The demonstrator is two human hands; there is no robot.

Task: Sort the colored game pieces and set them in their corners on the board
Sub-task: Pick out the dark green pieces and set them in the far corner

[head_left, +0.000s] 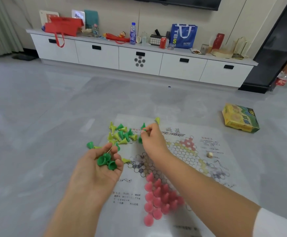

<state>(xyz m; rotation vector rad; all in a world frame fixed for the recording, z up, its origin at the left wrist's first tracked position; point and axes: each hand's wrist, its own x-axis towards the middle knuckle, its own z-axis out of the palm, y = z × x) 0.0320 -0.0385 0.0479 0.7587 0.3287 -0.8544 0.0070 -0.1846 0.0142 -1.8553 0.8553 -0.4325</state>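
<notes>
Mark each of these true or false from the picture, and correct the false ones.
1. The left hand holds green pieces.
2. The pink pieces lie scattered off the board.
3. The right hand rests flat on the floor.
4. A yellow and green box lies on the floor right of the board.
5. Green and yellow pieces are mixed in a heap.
1. True: the left hand cups several green pieces.
2. False: the pink pieces are grouped together on the board, in its near corner.
3. False: the right hand pinches a green piece above the heap.
4. True: the box lies there.
5. True: the mixed heap lies at the board's far left edge.
</notes>
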